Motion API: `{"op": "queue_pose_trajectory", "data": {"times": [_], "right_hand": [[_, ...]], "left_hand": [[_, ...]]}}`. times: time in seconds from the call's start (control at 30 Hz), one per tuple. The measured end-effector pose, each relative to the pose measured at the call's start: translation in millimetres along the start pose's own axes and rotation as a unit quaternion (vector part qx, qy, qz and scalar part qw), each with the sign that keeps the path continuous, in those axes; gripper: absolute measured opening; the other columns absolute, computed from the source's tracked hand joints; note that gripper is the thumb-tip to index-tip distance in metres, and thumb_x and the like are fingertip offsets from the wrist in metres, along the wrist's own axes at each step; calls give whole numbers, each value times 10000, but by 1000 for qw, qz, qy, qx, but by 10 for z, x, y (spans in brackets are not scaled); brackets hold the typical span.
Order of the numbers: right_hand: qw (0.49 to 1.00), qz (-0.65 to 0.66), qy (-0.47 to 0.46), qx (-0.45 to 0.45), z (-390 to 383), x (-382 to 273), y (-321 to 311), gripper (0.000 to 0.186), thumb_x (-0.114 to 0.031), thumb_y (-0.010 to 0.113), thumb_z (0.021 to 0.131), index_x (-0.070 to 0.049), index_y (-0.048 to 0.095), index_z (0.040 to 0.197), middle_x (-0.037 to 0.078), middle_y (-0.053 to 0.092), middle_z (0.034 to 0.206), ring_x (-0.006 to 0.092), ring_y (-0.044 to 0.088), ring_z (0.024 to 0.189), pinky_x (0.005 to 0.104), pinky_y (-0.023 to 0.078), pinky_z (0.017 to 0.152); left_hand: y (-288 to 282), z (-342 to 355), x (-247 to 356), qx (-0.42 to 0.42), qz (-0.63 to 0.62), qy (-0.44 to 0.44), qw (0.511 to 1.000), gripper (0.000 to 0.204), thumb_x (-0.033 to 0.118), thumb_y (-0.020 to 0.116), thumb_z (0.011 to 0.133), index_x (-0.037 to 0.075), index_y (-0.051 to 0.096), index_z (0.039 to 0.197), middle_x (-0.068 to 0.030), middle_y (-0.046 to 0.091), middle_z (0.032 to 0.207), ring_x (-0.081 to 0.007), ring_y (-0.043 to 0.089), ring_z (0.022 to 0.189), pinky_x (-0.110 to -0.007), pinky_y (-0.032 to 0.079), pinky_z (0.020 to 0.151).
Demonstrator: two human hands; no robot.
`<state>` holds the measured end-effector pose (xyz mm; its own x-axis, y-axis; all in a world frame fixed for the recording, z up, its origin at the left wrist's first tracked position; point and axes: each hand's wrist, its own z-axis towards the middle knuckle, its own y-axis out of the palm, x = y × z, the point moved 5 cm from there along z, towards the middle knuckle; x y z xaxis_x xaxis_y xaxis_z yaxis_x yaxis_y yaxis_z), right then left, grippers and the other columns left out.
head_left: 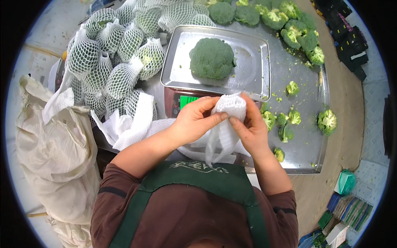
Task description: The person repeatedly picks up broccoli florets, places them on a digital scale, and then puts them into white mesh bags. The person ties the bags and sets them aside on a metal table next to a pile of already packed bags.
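Observation:
Both my hands hold one white foam net sleeve [230, 108] in front of my apron, its gathered end upward and its loose part hanging down. My left hand [197, 117] pinches it from the left, thumb on the near side. My right hand [253, 126] grips the opposite side, with the thumb meeting the left one near the middle. Just beyond them, a large broccoli head [212, 58] sits on the metal tray [252, 89] of a scale [173, 99], whose green display is partly hidden by my left hand. More flat white net sleeves [138, 124] lie beside my left forearm.
Several netted broccoli heads [124, 78] are heaped at the left. Bare broccoli heads [289, 29] crowd the far right, and small florets [285, 120] are scattered on the metal table [308, 149]. A knife [320, 78] lies near the right edge. White sacks [53, 153] stand at the left.

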<state>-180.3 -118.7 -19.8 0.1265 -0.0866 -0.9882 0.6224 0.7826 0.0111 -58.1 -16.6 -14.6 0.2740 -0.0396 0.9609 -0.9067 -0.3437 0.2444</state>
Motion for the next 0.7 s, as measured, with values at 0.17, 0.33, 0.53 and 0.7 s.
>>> {"op": "queue_pose_trajectory", "data": {"times": [0.17, 0.33, 0.53, 0.7], "right_hand": [[950, -301, -77, -37, 95, -369, -117, 432, -84, 705, 795, -58, 583, 1209, 110, 569, 1054, 190, 567, 938, 286, 488, 715], [976, -185, -14, 117, 60, -208, -504, 257, -40, 663, 830, -36, 642, 1086, 46, 627, 868, 105, 563, 711, 234, 470, 657], [981, 151, 61, 109, 193, -158, -380, 140, -10, 598, 877, -31, 643, 1008, 29, 648, 955, 83, 583, 824, 231, 476, 763], [978, -78, -173, 80, 468, -372, -77, 106, -8, 616, 857, 8, 592, 959, 132, 559, 1065, 212, 548, 982, 281, 448, 826]], "left_hand": [[-15, 12, -28, -37, 75, -70, 994, 314, 66, 643, 872, -9, 567, 1167, -30, 641, 1019, -83, 587, 905, -254, 493, 808], [-179, -13, -15, -44, 431, -114, 894, 709, 384, 748, 723, 30, 480, 1276, -179, 638, 977, -325, 628, 888, -345, 493, 819], [121, 92, 615, -42, 169, 51, 983, 796, 206, 761, 738, 56, 352, 1404, -131, 408, 1343, -240, 467, 1172, -350, 432, 938], [97, 363, 255, -20, -104, -63, 992, 463, 61, 652, 853, 55, 492, 1288, -4, 578, 1082, -91, 531, 1013, -273, 444, 907]]}}
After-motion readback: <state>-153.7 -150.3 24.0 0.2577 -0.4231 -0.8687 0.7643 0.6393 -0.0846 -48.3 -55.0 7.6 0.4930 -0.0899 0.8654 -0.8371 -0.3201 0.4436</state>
